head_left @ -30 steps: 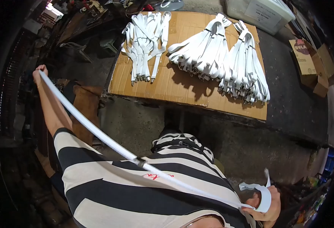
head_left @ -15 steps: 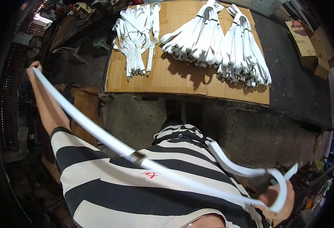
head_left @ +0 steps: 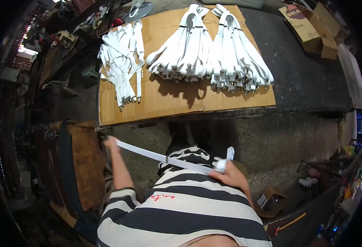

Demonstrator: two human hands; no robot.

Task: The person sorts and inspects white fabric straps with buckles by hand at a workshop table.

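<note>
A white suspender strap (head_left: 146,154) is stretched between my two hands in front of my striped shirt. My left hand (head_left: 112,144) is closed around its far-left end, near the table's front edge. A dark slider shows partway along the strap. Around the other end my right hand (head_left: 231,176) is closed, with a short loop and tail standing up above the fingers. On the cardboard sheet (head_left: 172,105) lie two bound bundles of white suspenders, the middle bundle (head_left: 185,49) and the right bundle (head_left: 238,53). Several Y-shaped suspenders (head_left: 122,61) with metal clips lie loose at the left.
The dark table (head_left: 304,88) carries the cardboard and an open carton (head_left: 319,31) at the back right. A brown leather-like sheet (head_left: 86,164) hangs at the left. A small box (head_left: 270,201) stands low at the right, near cluttered shelving.
Both hands have come closer together and forward, my left moving right and down, my right moving left and up. The strap's span is shorter. The view has shifted.
</note>
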